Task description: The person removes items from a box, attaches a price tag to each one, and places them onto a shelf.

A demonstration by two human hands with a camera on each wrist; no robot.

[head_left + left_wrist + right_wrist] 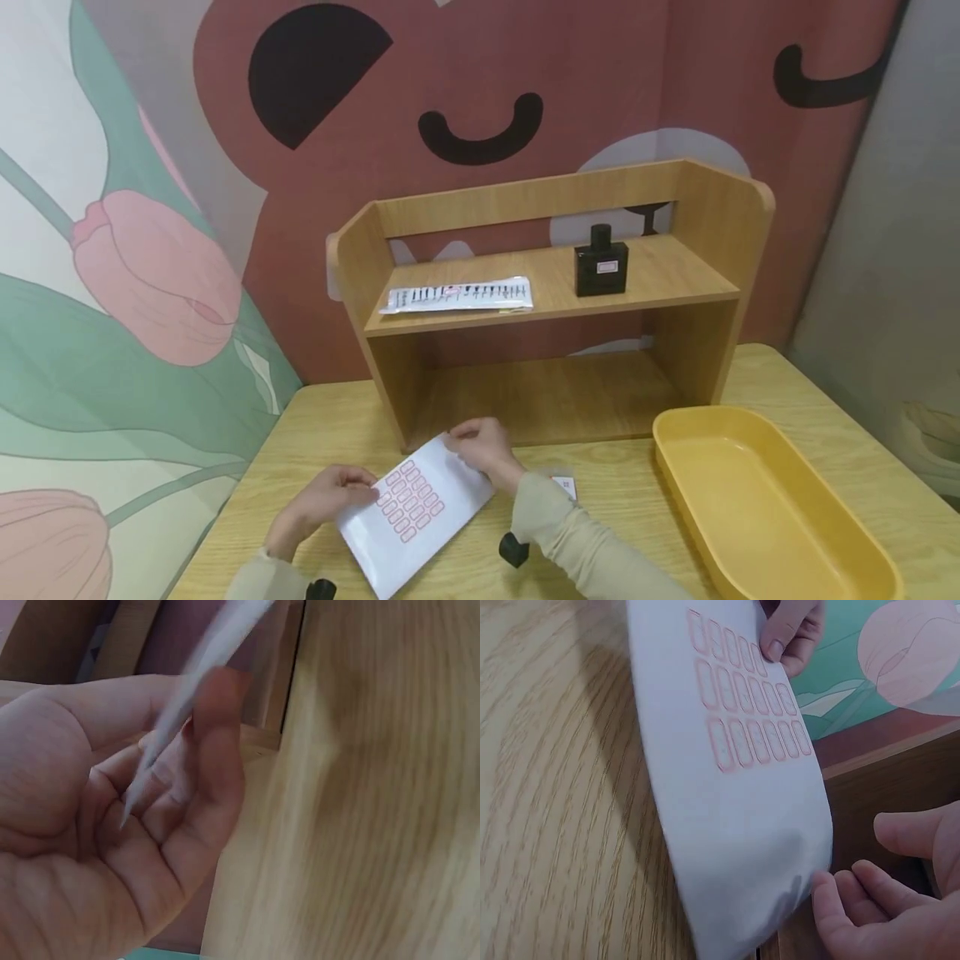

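A white sheet of red-outlined label stickers [420, 517] is held up at a tilt over the table. At its left edge my left hand [326, 500] pinches it, the sheet passing between thumb and fingers in the left wrist view, where the sheet [191, 694] appears edge-on. My right hand [483, 450] is at the far right corner. In the right wrist view its fingertips [825, 889] touch the sheet's edge, while the thumb [904, 831] stands apart from it.
A wooden shelf [551, 302] stands behind the hands, bearing a flat printed packet [459, 296] and a black bottle [601, 268] with a small label. A yellow tray [780, 500] lies at right. A small white card [566, 486] shows beside the right sleeve.
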